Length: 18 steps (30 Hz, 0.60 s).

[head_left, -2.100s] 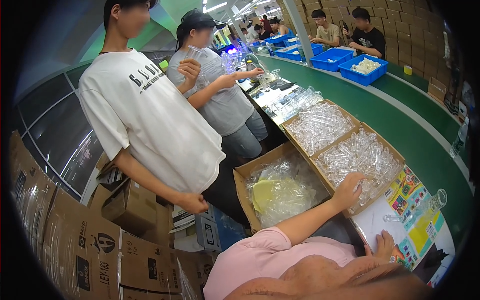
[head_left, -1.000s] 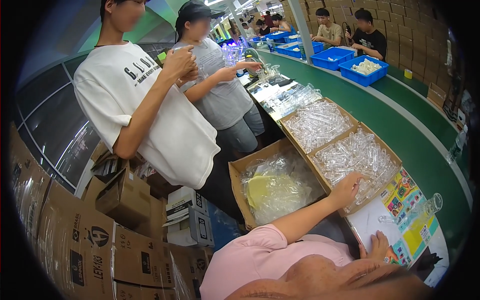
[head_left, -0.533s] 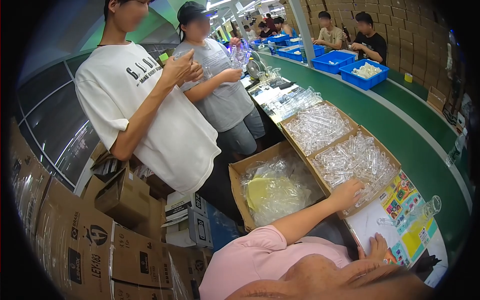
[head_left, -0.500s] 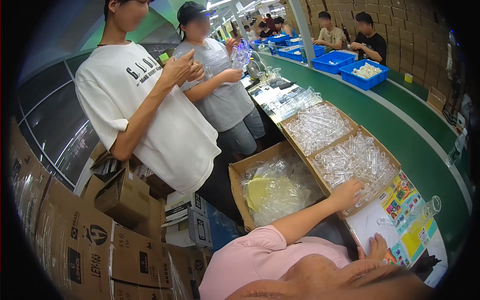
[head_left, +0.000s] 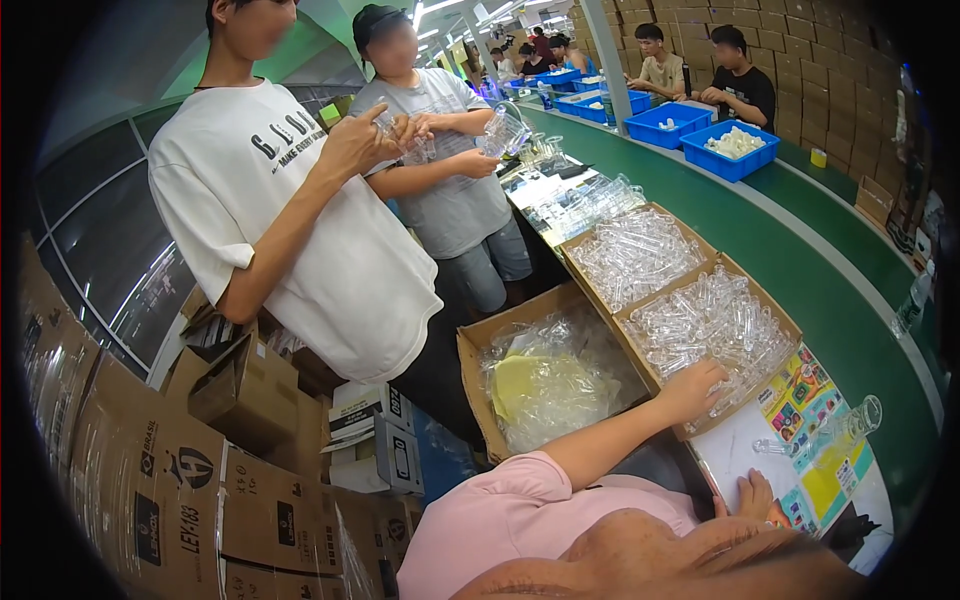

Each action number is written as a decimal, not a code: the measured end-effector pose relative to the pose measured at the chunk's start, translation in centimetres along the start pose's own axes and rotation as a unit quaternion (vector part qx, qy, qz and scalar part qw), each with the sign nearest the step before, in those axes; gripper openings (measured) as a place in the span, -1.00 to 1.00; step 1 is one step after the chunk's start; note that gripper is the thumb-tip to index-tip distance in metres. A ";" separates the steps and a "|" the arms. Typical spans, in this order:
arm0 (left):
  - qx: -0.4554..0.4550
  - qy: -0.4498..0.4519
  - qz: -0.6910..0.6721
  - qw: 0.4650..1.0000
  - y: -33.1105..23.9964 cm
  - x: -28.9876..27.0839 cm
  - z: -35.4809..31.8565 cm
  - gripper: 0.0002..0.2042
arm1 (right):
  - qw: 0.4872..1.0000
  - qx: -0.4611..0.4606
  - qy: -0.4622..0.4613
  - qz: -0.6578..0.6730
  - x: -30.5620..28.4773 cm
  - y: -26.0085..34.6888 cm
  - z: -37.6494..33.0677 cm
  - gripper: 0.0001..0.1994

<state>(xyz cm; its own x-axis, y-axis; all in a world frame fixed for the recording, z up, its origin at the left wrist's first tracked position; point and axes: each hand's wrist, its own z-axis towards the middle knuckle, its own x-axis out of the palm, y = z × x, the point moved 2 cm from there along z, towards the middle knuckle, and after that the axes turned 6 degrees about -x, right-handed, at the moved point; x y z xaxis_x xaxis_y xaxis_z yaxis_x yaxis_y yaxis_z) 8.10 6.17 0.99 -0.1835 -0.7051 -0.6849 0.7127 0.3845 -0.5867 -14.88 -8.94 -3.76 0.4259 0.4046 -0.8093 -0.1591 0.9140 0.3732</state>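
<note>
Pale pink top (head_left: 470, 530), loose short sleeve (head_left: 535, 480), bare forearm (head_left: 615, 440), bare fingers (head_left: 712, 374)

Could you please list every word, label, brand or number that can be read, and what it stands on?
I won't quote the print, only place it:
Wrapped brown cartons: bold dark lettering and logos, legible.
White T-shirt: dark chest lettering, legible.
White-and-grey boxes: dark characters, partly clear.
Grey shirt: faint print, unreadable.
Colourful printed worktop: too small to read.

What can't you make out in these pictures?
All in the head view:
Left hand: whether it grips anything; its fingertips are lost among clear pieces.
Right hand: its forearm, behind the wearer's head.
Lower carton: its bottom, covered by crumpled clear plastic.
White pieces in the nearest blue bin: their exact shape, too small.
</note>
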 end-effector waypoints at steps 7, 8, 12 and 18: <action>0.000 -0.001 0.003 1.000 0.3 -0.2 -0.1 -0.76 | 1.000 -0.007 -0.010 0.002 0.4 0.0 0.1 -0.50; -0.001 0.000 -0.003 1.000 0.2 -0.2 -0.1 -0.76 | 1.000 -0.008 -0.011 0.005 0.3 -0.1 0.0 -0.50; -0.001 0.000 -0.019 1.000 0.2 0.1 0.0 -0.74 | 1.000 -0.013 -0.005 0.006 0.7 -0.2 0.2 -0.50; 0.026 -0.077 -0.041 0.996 0.0 -0.3 -0.3 -0.73 | 0.997 -0.052 -0.016 -0.055 1.0 -1.4 -0.5 -0.49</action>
<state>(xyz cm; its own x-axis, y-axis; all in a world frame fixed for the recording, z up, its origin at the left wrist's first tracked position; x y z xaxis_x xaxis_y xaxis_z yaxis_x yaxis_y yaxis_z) 7.92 6.58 1.04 -0.1403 -0.8176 -0.5585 0.7345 0.2923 -0.6124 -14.69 -9.77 -5.28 0.4735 0.3029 -0.8271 -0.2012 0.9514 0.2333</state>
